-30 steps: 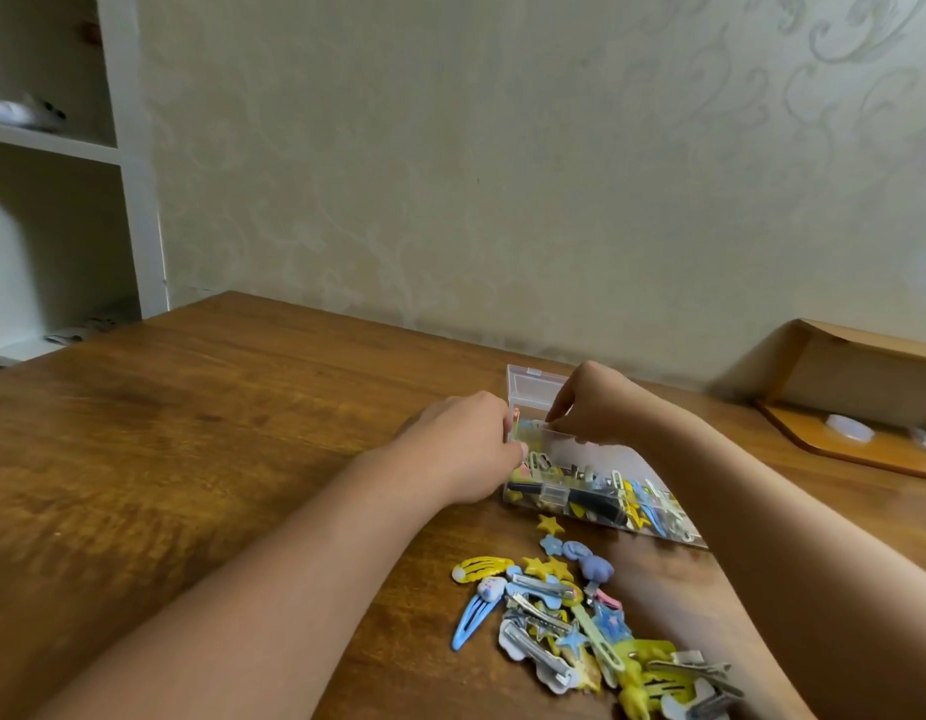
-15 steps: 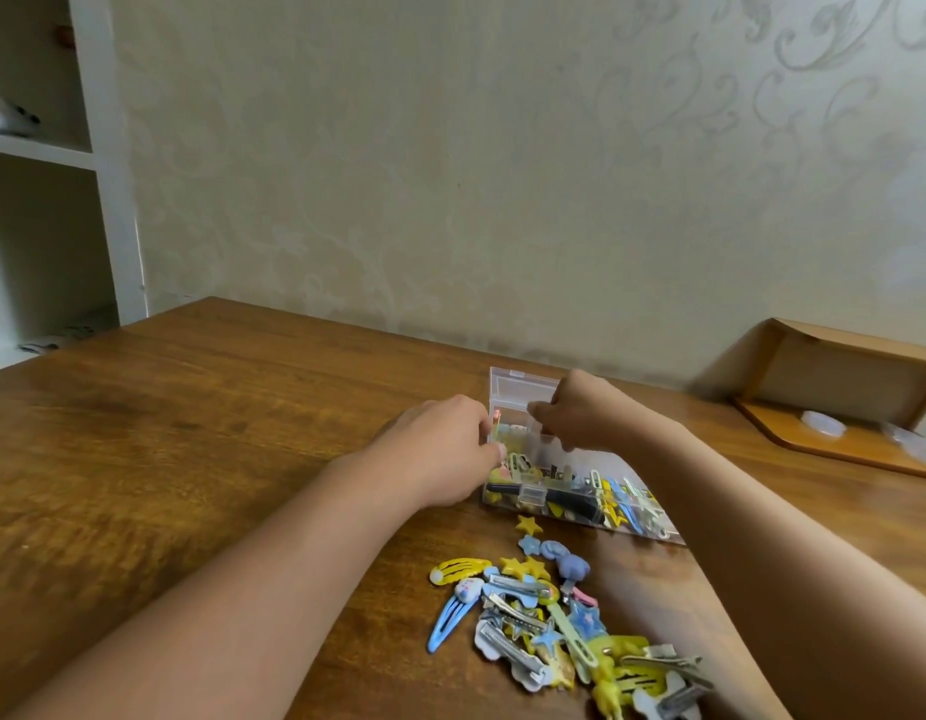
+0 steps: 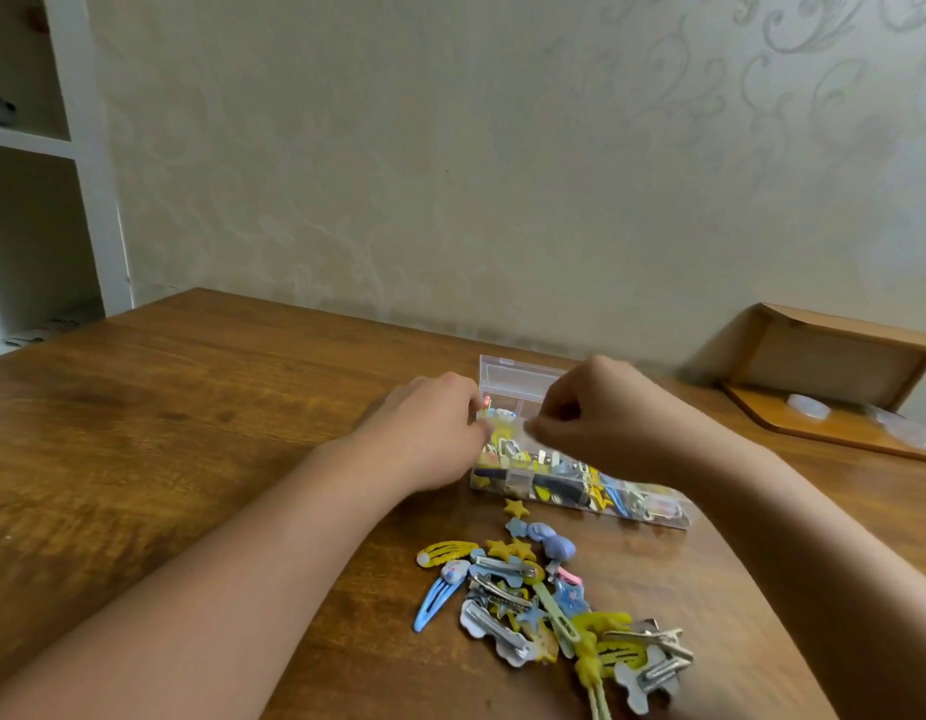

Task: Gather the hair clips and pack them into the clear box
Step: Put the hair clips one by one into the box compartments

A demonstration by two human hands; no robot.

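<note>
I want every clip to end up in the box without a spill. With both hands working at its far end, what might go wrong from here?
1. The clear box already looks crowded, while a pile of hair clips waits on the table; it may overfill and not close.
2. The left hand and right hand crowd the box's left end; a nudge might tip out packed clips.
3. The pile is tangled, so lifting one clip may drag others.
</note>
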